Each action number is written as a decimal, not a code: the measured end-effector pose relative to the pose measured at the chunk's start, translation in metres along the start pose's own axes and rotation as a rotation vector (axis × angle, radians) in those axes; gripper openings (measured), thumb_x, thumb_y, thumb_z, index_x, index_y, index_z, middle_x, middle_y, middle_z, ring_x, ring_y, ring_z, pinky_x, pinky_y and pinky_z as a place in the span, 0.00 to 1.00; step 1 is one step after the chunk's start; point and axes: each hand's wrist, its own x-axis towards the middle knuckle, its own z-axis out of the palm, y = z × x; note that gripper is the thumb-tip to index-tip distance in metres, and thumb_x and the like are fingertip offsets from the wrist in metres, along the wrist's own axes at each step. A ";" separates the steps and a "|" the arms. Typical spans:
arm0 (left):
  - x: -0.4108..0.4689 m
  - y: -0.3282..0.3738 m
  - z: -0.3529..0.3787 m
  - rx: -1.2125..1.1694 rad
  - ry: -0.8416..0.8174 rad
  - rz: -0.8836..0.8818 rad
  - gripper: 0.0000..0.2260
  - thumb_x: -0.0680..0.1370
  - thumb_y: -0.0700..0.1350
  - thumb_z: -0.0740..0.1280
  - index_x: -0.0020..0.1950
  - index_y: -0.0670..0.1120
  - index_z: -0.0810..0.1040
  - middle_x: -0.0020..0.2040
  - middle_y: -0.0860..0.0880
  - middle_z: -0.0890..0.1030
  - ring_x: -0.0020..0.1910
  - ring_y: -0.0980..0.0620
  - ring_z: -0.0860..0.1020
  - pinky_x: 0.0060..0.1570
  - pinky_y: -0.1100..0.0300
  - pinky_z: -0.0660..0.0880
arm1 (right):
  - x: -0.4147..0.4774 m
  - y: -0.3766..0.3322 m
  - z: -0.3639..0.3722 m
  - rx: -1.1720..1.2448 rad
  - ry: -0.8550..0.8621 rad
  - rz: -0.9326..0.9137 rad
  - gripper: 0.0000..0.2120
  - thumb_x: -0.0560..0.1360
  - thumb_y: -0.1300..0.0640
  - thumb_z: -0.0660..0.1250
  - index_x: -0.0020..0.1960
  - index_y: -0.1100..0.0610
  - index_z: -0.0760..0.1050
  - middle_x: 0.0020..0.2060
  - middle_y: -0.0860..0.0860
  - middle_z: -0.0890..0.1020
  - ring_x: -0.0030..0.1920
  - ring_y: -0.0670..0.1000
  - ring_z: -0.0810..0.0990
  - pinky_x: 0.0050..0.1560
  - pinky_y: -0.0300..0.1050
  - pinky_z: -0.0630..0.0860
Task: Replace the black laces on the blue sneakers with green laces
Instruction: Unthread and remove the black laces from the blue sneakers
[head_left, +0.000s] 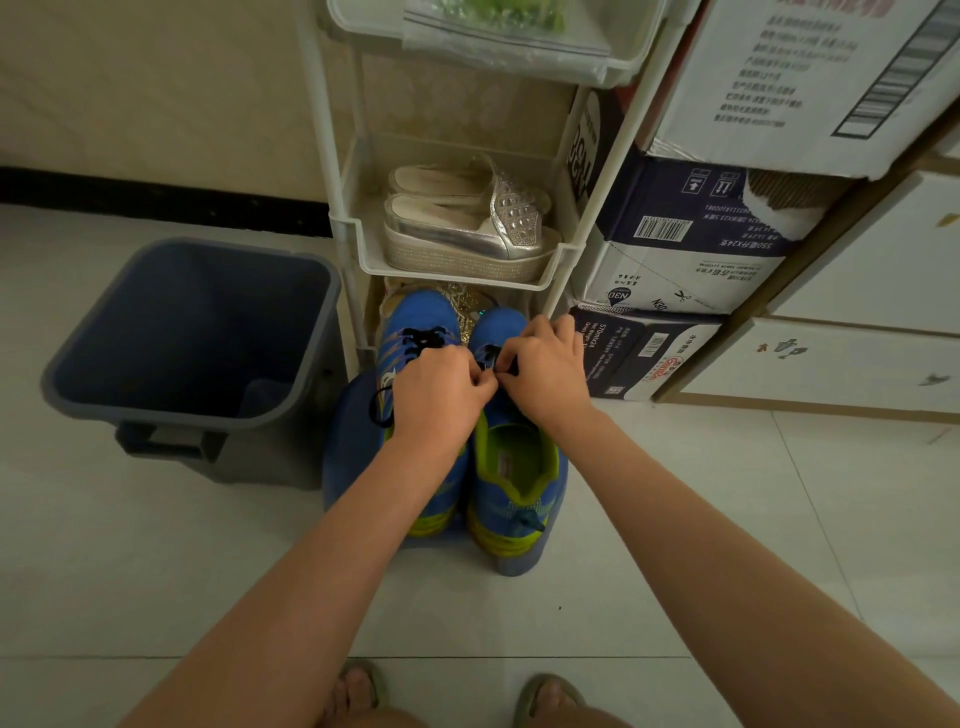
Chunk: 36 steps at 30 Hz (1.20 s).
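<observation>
Sneakers: two blue ones, side by side on the floor (649, 545), just before the foot of the rack, toes toward it.
Left sneaker (421, 319): its black lace (427, 338) is threaded through the eyelets, and one loop hangs down at the outer side.
Right sneaker (511, 467): the green inner lining shows at the opening, and a second black lace (500, 362) sits on the upper part.
Left hand (439, 397): the fingers are curled and the fingertips pinch the lace of the right sneaker. The forearm crosses over the left sneaker.
Right hand (545, 369): also curled, it pinches the same lace and touches the left hand.
Blue thing under the sneakers: I cannot tell what it is.
Bin (171, 413): one, grey-blue, on the floor near the left side of the rack.
Rack (332, 156): one, white, with two shelves visible.
Silver shoes (467, 228): two, a pair, on the lower shelf.
Plastic bag (498, 31): one, on the upper shelf, with something green inside that is too blurred to name.
Boxes (696, 249): three cardboard ones, stacked at the right side of the rack.
Feet (358, 691): two, in sandals, at the bottom edge of the view.
</observation>
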 end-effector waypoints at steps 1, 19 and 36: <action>0.000 0.000 0.000 -0.005 0.001 -0.003 0.12 0.78 0.51 0.64 0.44 0.45 0.82 0.38 0.47 0.82 0.39 0.48 0.80 0.39 0.51 0.77 | 0.000 0.001 -0.001 -0.013 0.009 0.005 0.09 0.77 0.52 0.63 0.54 0.52 0.79 0.58 0.53 0.72 0.62 0.58 0.63 0.61 0.48 0.60; 0.001 -0.001 0.000 0.011 -0.005 -0.011 0.13 0.78 0.51 0.64 0.42 0.44 0.82 0.36 0.47 0.82 0.37 0.48 0.79 0.35 0.53 0.75 | -0.006 0.011 -0.010 0.103 0.074 -0.056 0.11 0.74 0.56 0.65 0.55 0.54 0.78 0.60 0.53 0.70 0.62 0.56 0.62 0.60 0.45 0.58; 0.009 0.006 0.001 0.002 -0.034 0.073 0.14 0.77 0.48 0.66 0.62 0.50 0.74 0.56 0.48 0.75 0.51 0.47 0.77 0.42 0.55 0.71 | -0.019 0.026 -0.028 0.604 -0.001 0.417 0.11 0.77 0.50 0.63 0.51 0.58 0.75 0.51 0.57 0.79 0.49 0.55 0.78 0.52 0.51 0.76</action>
